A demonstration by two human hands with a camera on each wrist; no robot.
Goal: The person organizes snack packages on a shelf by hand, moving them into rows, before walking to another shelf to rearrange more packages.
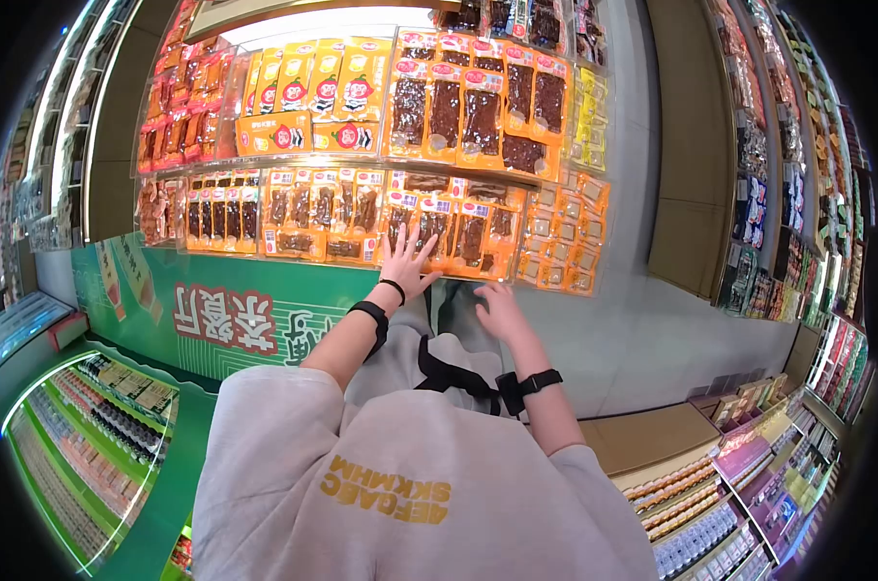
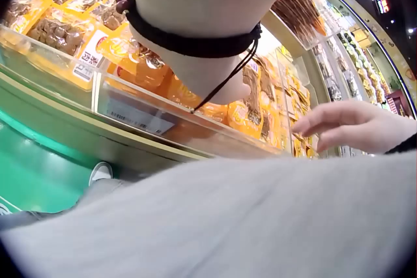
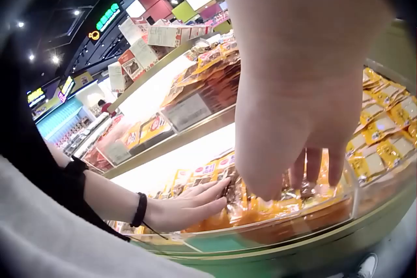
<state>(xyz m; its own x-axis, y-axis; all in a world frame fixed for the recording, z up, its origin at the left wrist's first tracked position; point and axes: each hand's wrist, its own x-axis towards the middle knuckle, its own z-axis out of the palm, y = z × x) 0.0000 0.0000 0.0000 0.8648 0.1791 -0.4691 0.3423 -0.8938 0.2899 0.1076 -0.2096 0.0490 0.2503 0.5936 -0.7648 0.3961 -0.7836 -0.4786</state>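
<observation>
Head view has brown-snack packets [image 1: 323, 208] in their own bin at the left. Next to it, the left hand [image 1: 405, 268] lies spread over orange packets [image 1: 473, 228] in the lower middle bin, touching them, its grip released. Those packets sit crowded, partly overlapping, behind a low clear wall [image 2: 39, 73]. Farther right, the right hand [image 1: 500, 312] hangs near the bin's front edge, fingers loosely bent, grip relaxed with nothing seen in it; its contact with the packets is hard to judge. Small square packets [image 1: 560, 232] fill the bin beyond. Glossy wrapping could slide under a flat palm, and a sideways push could bunch the row. Lifting one overlapped packet could drag its neighbour along or catch a corner on the wall.
</observation>
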